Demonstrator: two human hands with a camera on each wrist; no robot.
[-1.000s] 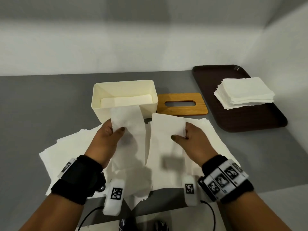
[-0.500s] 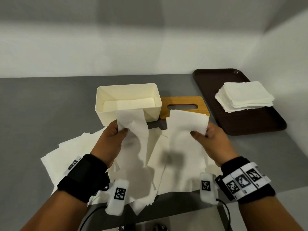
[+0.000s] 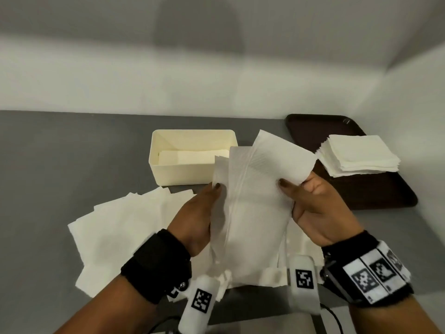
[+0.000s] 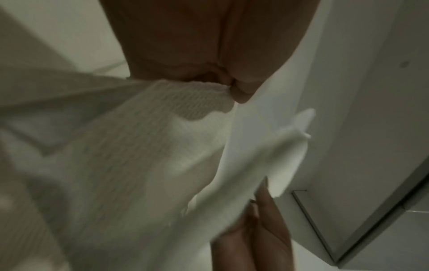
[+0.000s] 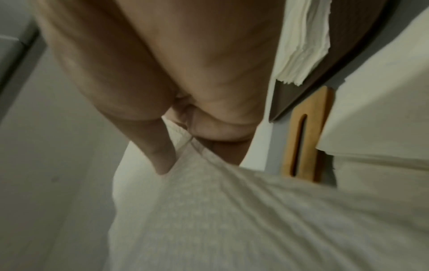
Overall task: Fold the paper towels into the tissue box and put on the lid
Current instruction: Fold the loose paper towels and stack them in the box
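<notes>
Both my hands hold white paper towels (image 3: 257,189) up off the table in front of the cream tissue box (image 3: 183,174). My left hand (image 3: 204,208) pinches the left edge between thumb and fingers. My right hand (image 3: 310,201) pinches the right sheet, which overlaps the left one. The box is open, with folded towels lying flat inside. In the right wrist view the thumb and fingers clamp the paper towel (image 5: 209,210), and the wooden slotted lid (image 5: 308,135) lies beyond. The left wrist view shows the left fingers gripping the towel's edge (image 4: 197,102). In the head view the lid is hidden.
Loose unfolded towels (image 3: 125,232) are spread over the grey table under my hands. A dark brown tray (image 3: 375,189) at the right carries a stack of square towels (image 3: 358,157). White walls close in behind and to the right.
Both hands rose from the table and came together. The right hand's sheet swung left over the left hand's sheet, and now hides the wooden lid.
</notes>
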